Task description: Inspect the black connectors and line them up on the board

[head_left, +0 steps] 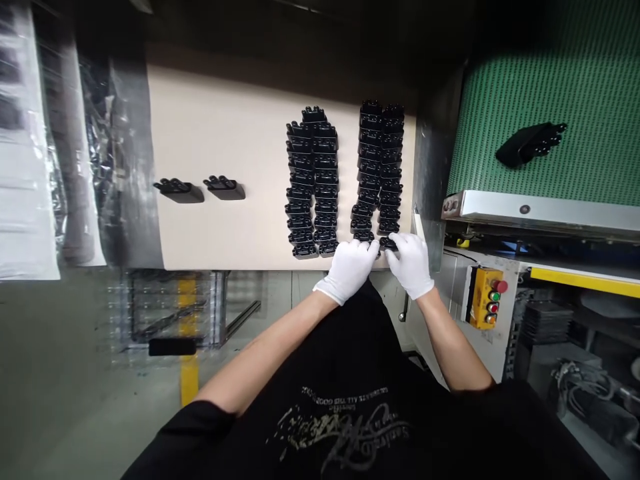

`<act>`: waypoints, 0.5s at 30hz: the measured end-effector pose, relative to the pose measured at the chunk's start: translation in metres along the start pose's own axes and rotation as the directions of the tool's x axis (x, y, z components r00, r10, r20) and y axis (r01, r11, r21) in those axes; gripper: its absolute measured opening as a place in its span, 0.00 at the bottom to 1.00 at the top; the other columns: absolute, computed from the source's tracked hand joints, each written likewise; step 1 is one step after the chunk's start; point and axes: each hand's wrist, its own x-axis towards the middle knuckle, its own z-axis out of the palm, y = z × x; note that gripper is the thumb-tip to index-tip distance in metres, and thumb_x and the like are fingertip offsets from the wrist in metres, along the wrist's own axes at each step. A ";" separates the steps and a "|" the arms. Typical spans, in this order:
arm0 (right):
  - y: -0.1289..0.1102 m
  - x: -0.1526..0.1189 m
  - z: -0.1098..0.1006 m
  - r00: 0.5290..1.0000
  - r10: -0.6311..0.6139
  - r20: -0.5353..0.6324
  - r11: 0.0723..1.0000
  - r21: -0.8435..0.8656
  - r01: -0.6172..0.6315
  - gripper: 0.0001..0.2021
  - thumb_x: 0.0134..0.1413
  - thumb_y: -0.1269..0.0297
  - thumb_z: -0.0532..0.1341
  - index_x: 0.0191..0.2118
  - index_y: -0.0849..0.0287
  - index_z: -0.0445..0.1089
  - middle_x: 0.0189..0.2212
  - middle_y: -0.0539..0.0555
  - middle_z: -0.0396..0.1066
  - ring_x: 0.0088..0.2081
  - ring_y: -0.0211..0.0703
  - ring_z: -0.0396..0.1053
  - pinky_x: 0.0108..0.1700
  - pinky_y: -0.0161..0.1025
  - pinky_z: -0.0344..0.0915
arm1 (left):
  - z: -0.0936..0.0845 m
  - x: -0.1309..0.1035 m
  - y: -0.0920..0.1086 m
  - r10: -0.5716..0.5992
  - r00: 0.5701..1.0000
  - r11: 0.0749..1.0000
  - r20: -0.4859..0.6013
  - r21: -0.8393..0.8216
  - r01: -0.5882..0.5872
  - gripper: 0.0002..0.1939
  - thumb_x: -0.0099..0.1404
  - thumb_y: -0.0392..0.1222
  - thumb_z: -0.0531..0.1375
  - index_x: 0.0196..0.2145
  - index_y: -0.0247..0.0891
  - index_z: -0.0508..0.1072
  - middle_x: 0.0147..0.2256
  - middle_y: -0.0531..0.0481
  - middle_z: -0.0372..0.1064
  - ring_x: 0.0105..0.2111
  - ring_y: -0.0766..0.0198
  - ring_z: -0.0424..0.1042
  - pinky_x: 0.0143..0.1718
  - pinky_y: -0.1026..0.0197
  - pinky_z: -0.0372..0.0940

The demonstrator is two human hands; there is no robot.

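Observation:
Both my hands wear white gloves and are at the front edge of the board, by the near end of the right-hand rows. My left hand (351,268) has its fingers curled and pressed together; what lies under the fingertips is hidden. My right hand (411,264) grips a small black plastic part (388,244) between thumb and fingers, partly covered by the glove. Just ahead of the hands are two rows of similar black parts (371,150), standing close together. Two more such rows (326,180) stand left of my left hand.
The beige board (225,127) also bears two single black parts (224,188) at left. On the right, a green conveyor belt (575,173) carries more black parts (530,145). Below it hangs a yellow button box (480,298). Clear plastic sheeting (107,147) lies at far left.

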 end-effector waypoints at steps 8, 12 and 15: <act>0.010 0.001 0.011 1.000 0.015 -0.016 0.998 0.057 -0.014 0.21 0.67 0.65 0.59 0.61 0.65 0.75 0.58 0.66 0.77 0.57 0.62 0.73 0.63 0.56 0.67 | -0.003 -0.003 0.001 0.058 0.998 0.998 -0.003 0.027 -0.058 0.21 0.79 0.30 0.49 0.61 0.24 0.74 0.43 0.33 0.78 0.46 0.44 0.78 0.45 0.47 0.68; 0.010 0.007 0.010 1.000 0.004 -0.023 0.999 0.041 -0.003 0.22 0.65 0.65 0.60 0.61 0.64 0.75 0.55 0.67 0.78 0.56 0.63 0.73 0.61 0.56 0.68 | -0.012 -0.004 0.007 0.068 0.996 0.997 0.063 0.021 -0.069 0.21 0.79 0.29 0.46 0.61 0.24 0.73 0.45 0.34 0.77 0.47 0.44 0.79 0.46 0.48 0.69; 0.010 0.009 0.005 0.999 -0.007 0.043 1.000 0.017 0.006 0.23 0.63 0.66 0.61 0.62 0.62 0.75 0.51 0.66 0.79 0.53 0.62 0.73 0.60 0.55 0.69 | -0.015 -0.004 0.009 0.084 0.991 0.996 0.105 0.011 -0.086 0.20 0.79 0.29 0.45 0.56 0.27 0.74 0.46 0.33 0.76 0.49 0.45 0.79 0.47 0.48 0.69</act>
